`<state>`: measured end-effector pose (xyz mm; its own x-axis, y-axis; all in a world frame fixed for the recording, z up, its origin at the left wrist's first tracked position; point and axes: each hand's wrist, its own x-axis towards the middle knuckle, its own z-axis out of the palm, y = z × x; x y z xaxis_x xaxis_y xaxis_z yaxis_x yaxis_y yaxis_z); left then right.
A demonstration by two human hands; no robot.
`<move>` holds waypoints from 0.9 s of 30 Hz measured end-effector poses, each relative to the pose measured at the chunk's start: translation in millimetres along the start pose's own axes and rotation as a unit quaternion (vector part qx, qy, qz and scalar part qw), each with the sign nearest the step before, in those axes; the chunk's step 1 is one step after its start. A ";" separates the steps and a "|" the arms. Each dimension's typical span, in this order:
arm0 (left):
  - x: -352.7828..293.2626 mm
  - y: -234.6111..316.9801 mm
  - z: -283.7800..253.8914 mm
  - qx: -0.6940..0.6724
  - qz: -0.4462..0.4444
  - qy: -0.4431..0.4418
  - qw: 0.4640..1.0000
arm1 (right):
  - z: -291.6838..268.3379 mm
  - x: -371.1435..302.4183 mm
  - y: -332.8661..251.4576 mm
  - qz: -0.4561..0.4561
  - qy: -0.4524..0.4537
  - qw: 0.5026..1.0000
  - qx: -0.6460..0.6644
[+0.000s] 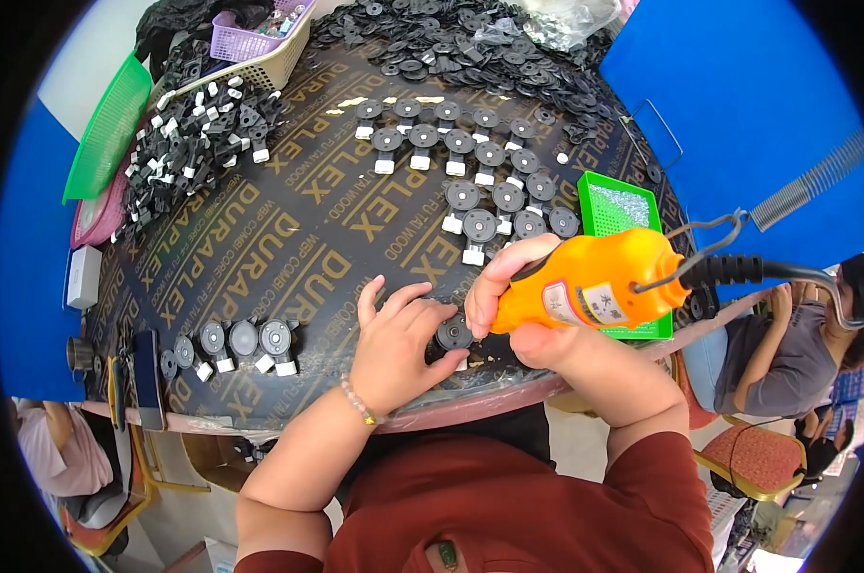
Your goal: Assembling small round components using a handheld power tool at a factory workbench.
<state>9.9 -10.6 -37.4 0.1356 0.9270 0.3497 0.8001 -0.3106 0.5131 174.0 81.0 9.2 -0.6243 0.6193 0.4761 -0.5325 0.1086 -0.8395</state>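
My right hand [518,296] is wrapped round an orange electric screwdriver [594,286], which lies almost sideways with its tip end toward my left hand. A coiled spring [809,180] and a black cable [737,270] join its rear end. With thumb and forefinger, my left hand [398,334] steadies a black round part [454,332] on the table near the front edge. A bit of white shows at that part's lower side. The screwdriver's tip is hidden by my right fingers, so I cannot tell whether it touches the part.
Rows of black discs with white blocks [458,141] stand ahead, and several more [276,336] at left. Loose black discs [508,57] are heaped at the back; black-and-white pieces [202,134] are piled far left. A green tray [587,202] holds small metal pieces. A phone [149,380] lies left.
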 end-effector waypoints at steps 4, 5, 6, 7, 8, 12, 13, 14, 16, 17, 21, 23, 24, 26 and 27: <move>0.9 -1.4 1.6 0.001 0.008 0.002 1.000 | -4.6 -0.3 4.1 0.014 -0.033 0.999 -0.010; 1.4 -0.8 1.9 0.002 0.013 0.003 1.000 | -5.4 -1.2 5.2 0.029 -0.035 0.999 -0.022; 1.6 0.1 1.7 0.000 0.014 0.002 1.000 | -4.4 -0.3 7.4 0.030 -0.027 0.999 -0.023; 1.7 1.1 1.2 0.005 0.014 0.006 1.000 | -1.9 0.0 9.2 0.023 -0.021 0.999 -0.029; 2.4 0.8 0.8 0.011 0.015 0.010 1.000 | -0.3 1.1 10.6 0.015 -0.015 0.999 -0.036; 3.6 3.3 0.1 0.005 0.023 0.008 1.000 | 5.9 -4.2 14.6 0.023 0.056 0.997 0.037; 4.3 5.0 -1.2 0.007 0.020 0.002 1.000 | 4.6 -4.7 15.7 0.032 0.068 0.997 0.032; 6.9 4.8 -2.4 0.010 0.020 -0.003 1.000 | 1.8 -1.5 12.0 0.023 0.070 0.997 0.026; 4.2 4.2 -2.7 0.018 0.016 -0.004 1.000 | -9.6 6.6 -3.7 0.013 0.084 0.996 -0.003; 1.8 2.7 -1.4 0.018 0.015 -0.002 1.000 | -23.8 12.5 -7.6 -0.023 0.092 0.996 -0.006; 0.4 5.6 -0.6 0.025 0.011 0.010 1.000 | -100.1 34.6 -50.5 -0.138 0.171 0.952 -0.213; 1.7 6.3 1.4 0.026 0.015 0.013 0.999 | -139.3 37.5 -60.6 -0.102 0.246 0.915 -0.304; 2.6 7.0 2.0 0.029 0.013 0.014 0.999 | -155.7 36.8 -61.0 -0.093 0.266 0.905 -0.318; 3.6 8.0 2.6 0.031 0.012 0.015 0.999 | -180.6 35.0 -55.6 -0.086 0.295 0.893 -0.329; 3.7 8.4 2.6 0.027 0.010 0.019 0.999 | -188.3 32.6 -51.2 -0.086 0.296 0.893 -0.329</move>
<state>18.7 -9.2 -33.9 0.1293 0.9118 0.3898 0.8277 -0.3157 0.4639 288.5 242.1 18.4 -0.0515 0.8309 0.5540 -0.0179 0.5539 -0.8324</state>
